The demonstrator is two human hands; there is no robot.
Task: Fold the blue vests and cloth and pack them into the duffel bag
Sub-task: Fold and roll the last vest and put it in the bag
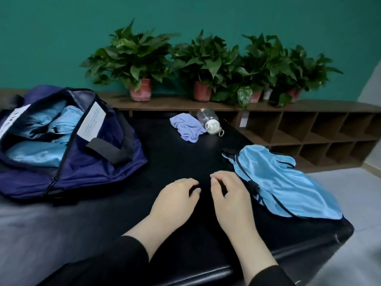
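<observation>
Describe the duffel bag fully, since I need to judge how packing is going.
The duffel bag is navy, of soft woven-looking fabric, and lies slumped on the black table's left side with its long zip open. Light blue shiny garments already fill the inside. A white label hangs on the raised flap, another shows at the left edge, and a dark strap handle loops over the front. Neither hand touches it.

No text can be read. Two white labels (91, 121) are seen on the open duffel bag (88, 162), far left of the left hand (175, 198); their printing is too blurred to be made out.
</observation>
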